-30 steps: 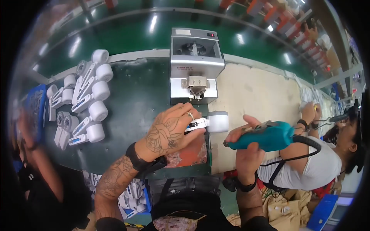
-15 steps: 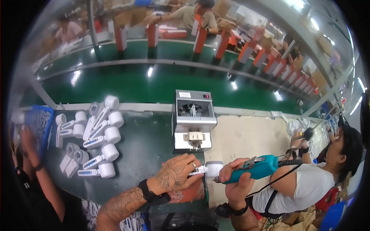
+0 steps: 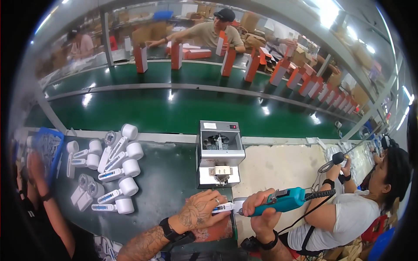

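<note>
My left hand, tattooed and with a ring, holds a white handheld device down on the bench in front of the screw feeder. The device's handle shows an exposed inside with a blue part; its round head is partly hidden behind my right hand. My right hand grips a teal electric screwdriver lying nearly level, a black cable at its rear. Its tip points left, close beside the device's head; whether they touch, I cannot tell. Several similar white devices lie to the left, many with blue parts in their handles.
A blue crate of small parts stands far left, near a co-worker's hand. Another person in a white shirt works on the right. Behind the bench runs a green conveyor, with orange-and-white boxes along its far side.
The view has tilted up, so the bench appears lower in the picture. My right hand has brought the screwdriver left, its tip nearer the device. My left hand keeps its hold.
</note>
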`<action>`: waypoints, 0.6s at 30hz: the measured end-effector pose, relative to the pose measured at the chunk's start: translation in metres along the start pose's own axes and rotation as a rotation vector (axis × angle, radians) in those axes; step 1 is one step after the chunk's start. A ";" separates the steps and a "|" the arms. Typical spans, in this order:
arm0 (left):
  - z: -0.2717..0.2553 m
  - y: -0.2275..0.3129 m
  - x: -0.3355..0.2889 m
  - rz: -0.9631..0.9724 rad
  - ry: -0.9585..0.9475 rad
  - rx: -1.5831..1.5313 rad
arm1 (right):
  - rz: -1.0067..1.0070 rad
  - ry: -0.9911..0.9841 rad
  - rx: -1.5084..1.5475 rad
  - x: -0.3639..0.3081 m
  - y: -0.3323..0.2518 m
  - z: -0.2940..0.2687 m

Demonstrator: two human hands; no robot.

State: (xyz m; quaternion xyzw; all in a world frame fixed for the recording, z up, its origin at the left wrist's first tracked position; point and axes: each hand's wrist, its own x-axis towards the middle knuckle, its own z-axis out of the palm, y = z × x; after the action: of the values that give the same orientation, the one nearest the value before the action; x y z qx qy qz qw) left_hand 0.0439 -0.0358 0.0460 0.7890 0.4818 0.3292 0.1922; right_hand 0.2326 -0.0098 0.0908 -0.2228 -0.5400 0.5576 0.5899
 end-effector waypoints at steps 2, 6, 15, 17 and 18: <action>-0.001 0.001 -0.002 0.000 0.006 -0.003 | 0.007 0.025 -0.005 -0.001 -0.003 0.004; 0.003 0.002 -0.003 0.060 0.042 0.057 | -0.007 0.058 -0.030 0.001 -0.003 0.004; 0.001 0.004 -0.005 0.058 0.054 0.055 | 0.018 0.034 -0.034 -0.002 0.001 0.005; 0.003 0.006 -0.009 0.049 0.037 0.043 | 0.008 0.040 -0.033 -0.006 -0.001 0.009; 0.004 0.003 -0.009 0.058 0.040 0.047 | -0.006 0.043 -0.030 -0.005 -0.002 0.010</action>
State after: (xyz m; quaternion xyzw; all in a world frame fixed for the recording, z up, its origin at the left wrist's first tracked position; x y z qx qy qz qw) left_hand 0.0458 -0.0450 0.0419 0.8001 0.4701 0.3390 0.1544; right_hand 0.2252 -0.0187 0.0934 -0.2419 -0.5360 0.5428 0.5997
